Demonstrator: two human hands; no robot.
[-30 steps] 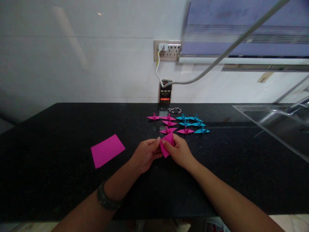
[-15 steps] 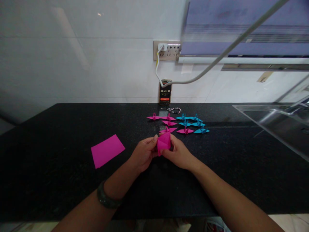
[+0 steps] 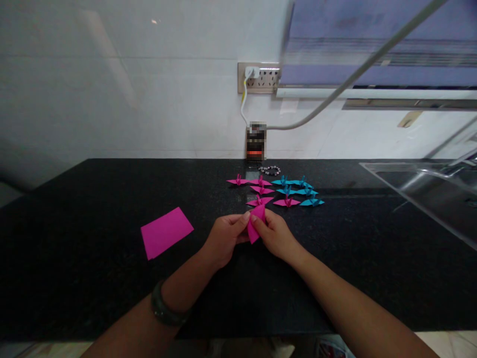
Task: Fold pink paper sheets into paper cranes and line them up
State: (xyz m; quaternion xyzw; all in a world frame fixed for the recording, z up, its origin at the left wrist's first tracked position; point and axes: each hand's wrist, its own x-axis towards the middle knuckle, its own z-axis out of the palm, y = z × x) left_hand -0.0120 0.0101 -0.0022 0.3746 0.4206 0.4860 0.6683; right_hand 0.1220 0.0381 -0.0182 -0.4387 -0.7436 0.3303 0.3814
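Far left on the black counter (image 3: 93, 278), pink sheets (image 3: 167, 232) lie flat, slightly askew. Next, a dark bangle (image 3: 166, 307) on the left wrist. Left hand (image 3: 224, 237): thumb and fingers pinch the left edge of a folded paper (image 3: 253, 235), pink, held between both hands. Right hand (image 3: 280, 233): thumb pressed on the paper's face, fingers behind it partly hidden. Just beyond the hands, five pink cranes (image 3: 286, 203); mostly right of these, five blue cranes (image 3: 312, 203). Farthest right, a sink (image 3: 387, 176).
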